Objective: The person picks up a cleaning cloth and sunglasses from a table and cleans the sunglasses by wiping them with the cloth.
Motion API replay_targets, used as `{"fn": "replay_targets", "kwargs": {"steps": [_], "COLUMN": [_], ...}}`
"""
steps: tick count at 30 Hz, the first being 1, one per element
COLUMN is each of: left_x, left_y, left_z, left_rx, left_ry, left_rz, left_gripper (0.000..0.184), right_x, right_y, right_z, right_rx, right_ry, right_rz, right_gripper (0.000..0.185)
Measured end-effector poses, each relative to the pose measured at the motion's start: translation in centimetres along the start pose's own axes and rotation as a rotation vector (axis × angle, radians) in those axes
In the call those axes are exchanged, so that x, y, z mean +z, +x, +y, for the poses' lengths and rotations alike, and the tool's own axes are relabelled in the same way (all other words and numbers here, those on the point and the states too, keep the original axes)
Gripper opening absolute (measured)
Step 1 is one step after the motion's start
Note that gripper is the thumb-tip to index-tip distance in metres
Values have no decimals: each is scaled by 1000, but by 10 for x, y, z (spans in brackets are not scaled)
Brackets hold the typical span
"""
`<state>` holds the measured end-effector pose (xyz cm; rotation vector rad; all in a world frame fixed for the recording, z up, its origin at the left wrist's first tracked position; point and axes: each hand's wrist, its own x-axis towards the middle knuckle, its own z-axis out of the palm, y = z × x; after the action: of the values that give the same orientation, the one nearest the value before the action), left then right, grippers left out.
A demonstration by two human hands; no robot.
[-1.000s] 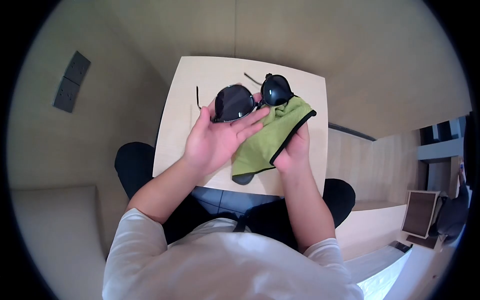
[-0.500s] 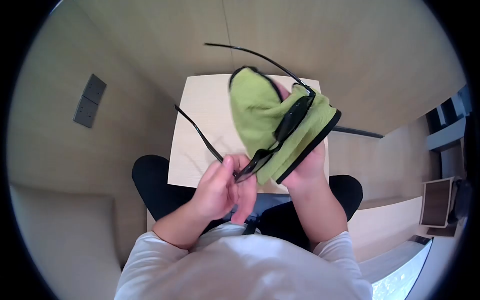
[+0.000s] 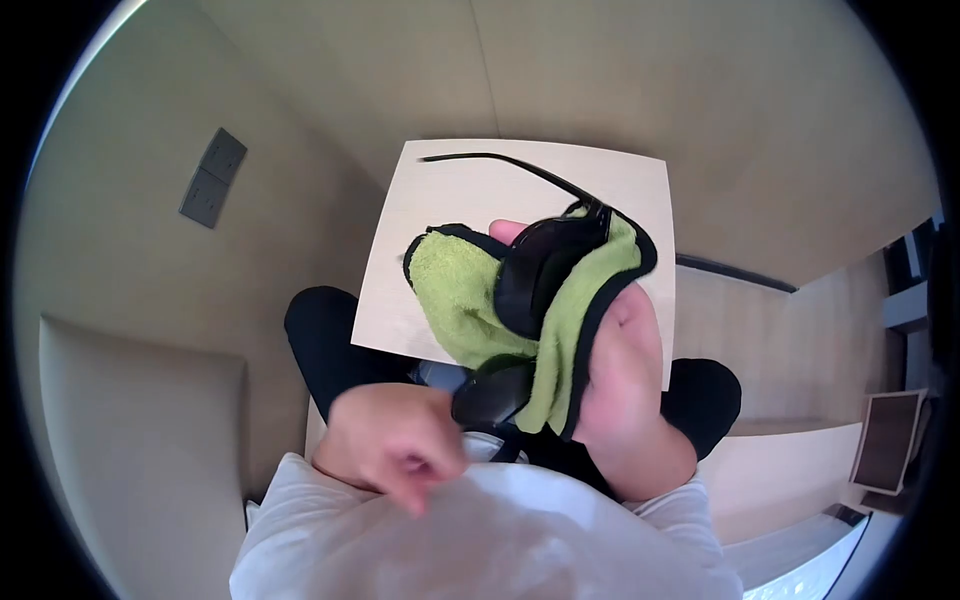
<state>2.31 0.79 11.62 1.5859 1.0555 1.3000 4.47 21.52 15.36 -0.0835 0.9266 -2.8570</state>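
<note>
Black sunglasses (image 3: 548, 275) with dark lenses are held tilted above the small table, one temple reaching up and left. A green cloth (image 3: 455, 300) with black edging is folded around and under the upper lens. My right hand (image 3: 625, 370) is closed on the cloth from the right, with a fingertip showing beyond the upper lens. At the lower lens's outer end, my left hand (image 3: 395, 440) has curled fingers and is slightly blurred. It appears to grip the sunglasses by the near hinge; the second temple is hidden there.
The pale square table (image 3: 390, 290) stands between my knees, close to a wood-panelled wall (image 3: 600, 80). Dark sockets (image 3: 213, 178) are on the left wall. A beige padded seat (image 3: 145, 450) is at the left, and a framed panel (image 3: 888, 440) at the far right.
The sunglasses and cloth have come lower and closer to my body, and the lenses have turned to face up more. My left hand has moved down and left and rotated, hiding the near temple.
</note>
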Motion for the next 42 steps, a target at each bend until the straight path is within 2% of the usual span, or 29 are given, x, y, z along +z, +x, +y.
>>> {"fn": "replay_targets", "kwargs": {"steps": [1, 3, 4, 6, 8, 10, 12, 13, 14, 16, 17, 18, 20, 22, 23, 24, 27, 30, 32, 34, 36, 38, 39, 40, 42], "left_x": [-4, -6, -8, -10, 14, -5, -10, -5, 2, 8, 6, 1, -1, 6, 5, 6, 11, 7, 2, 1, 2, 6, 5, 7, 7], "left_y": [-4, -7, -9, -12, -16, -14, 9, 11, 16, 22, 21, 18, 21, 27, 29, 31, 43, 51, 49, 57, 56, 65, 67, 65, 60], "left_z": [7, 27, 32, 38, 31, 16, 3, -1, -3, -8, -4, 6, 21, 31, 32, 34, 44, 50, 43, 43, 40, 44, 44, 38, 21], "left_rx": [-5, 161, 159, 382, 352, 190, 141, 129, 149, 259, 263, 123, -15, 25, 54, 63, 76, 19, 17, -31, -21, 164, 206, 214, 92], "left_ry": [1, 59, 55, 190, -70, 282, 402, 262, 59, 29, 32, 376, 725, 584, 584, 600, 172, 59, 77, 336, 368, -181, -393, -391, -159], "left_rz": [7, -204, -198, 358, 1093, 1461, 1434, 1343, 1256, 1211, 1219, 1218, 1194, 1310, 1305, 1306, 1527, 1541, 1498, 1410, 1381, 1341, 1252, 1247, 1263], "left_gripper": [49, 44, 44, 38, 35, 47, 67, 81, 87, 73, 73, 58, 44, 22, 17, 17, 18, 16, 16, 17, 19, 21, 24, 24, 26], "right_x": [-2, 3, 2, 0, 3, 5, 9, 9, 9, 5, 6, 6, 4, 1, 0, -1, -1, -5, -10, -15, -19, -22, -21, -20, -21], "right_y": [-2, -7, -8, -10, -8, -7, -7, -6, -5, -2, -2, -2, 0, 2, 2, 2, -2, -5, -2, -1, -1, -5, -9, -10, -9], "right_z": [-2, -4, -5, -7, -8, -12, -11, -11, -11, -7, -4, -2, -1, -5, -7, -10, -12, -11, -14, -17, -21, -30, -36, -40, -42], "right_rx": [0, -10, -4, -45, -69, -30, 15, 38, 60, 60, 14, 19, -10, -4, 9, 20, -44, -21, 22, -53, -60, -63, -36, -18, -67], "right_ry": [-28, 16, 19, -60, -25, -47, -93, -117, -141, -215, -212, -215, -260, -266, -336, -405, -494, -569, -653, -860, -816, -771, -733, -697, -636], "right_rz": [-26, -56, -54, -99, -151, -174, -148, -133, -119, -165, -142, -148, -80, -105, -148, -193, -230, -233, -258, -305, -276, -243, -197, -158, -177], "right_gripper": [26, 31, 31, 36, 44, 46, 53, 56, 60, 63, 64, 64, 65, 64, 63, 63, 62, 54, 49, 35, 30, 26, 24, 23, 19]}}
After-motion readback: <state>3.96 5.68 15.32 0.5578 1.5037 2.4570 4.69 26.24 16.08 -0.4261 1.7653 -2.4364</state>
